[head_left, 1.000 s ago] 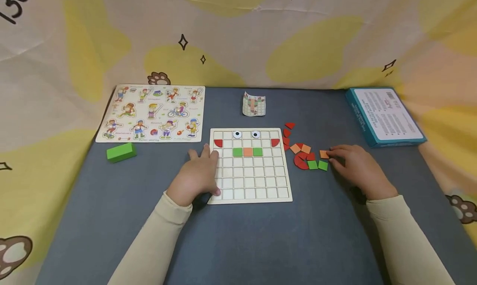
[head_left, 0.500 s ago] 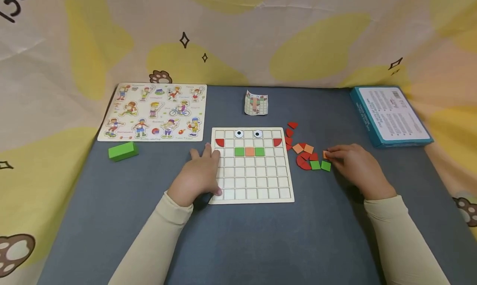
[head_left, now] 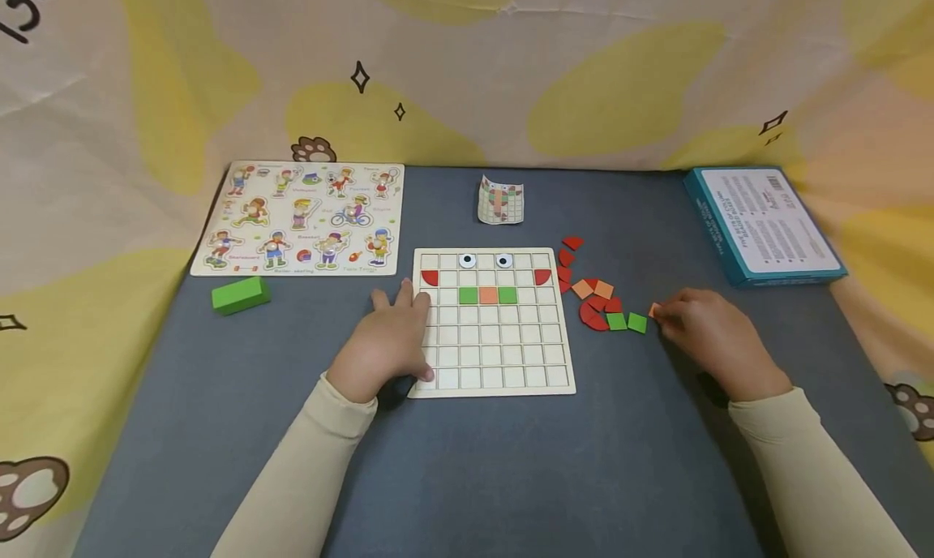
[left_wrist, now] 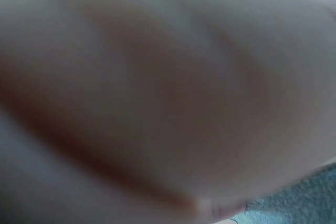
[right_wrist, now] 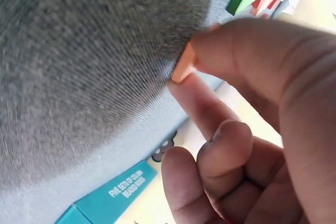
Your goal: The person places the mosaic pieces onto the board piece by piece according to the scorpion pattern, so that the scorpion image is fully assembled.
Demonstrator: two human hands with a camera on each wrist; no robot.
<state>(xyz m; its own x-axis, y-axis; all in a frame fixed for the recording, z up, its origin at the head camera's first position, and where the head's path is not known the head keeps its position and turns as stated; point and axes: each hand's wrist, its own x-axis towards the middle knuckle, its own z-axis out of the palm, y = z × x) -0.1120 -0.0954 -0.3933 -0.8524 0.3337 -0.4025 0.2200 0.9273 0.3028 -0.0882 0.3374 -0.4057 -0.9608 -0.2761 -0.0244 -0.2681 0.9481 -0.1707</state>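
My right hand [head_left: 711,335] pinches an orange square tile [right_wrist: 184,64] between thumb and index finger, just right of the loose pieces. On the left edge of the white grid board [head_left: 489,355] rests my left hand [head_left: 383,343], its fingers spread. Two eye tiles sit in the board's top row, with red quarter-round pieces [head_left: 542,277] in the row below at either side. Lower in the middle, an orange tile [head_left: 488,296] lies between two green ones. Beside the board are loose red pieces [head_left: 593,316], orange squares [head_left: 603,289] and green squares [head_left: 637,323]. The left wrist view is mostly blurred skin.
Behind the board stands a small curled pattern card [head_left: 501,201]. A picture puzzle board [head_left: 297,219] lies at the back left, with a green block [head_left: 241,296] in front of it. At the back right is a teal box [head_left: 762,225].
My right hand has drawn the orange tile a little to the right, away from the green squares and red pieces. The left hand stays on the board.
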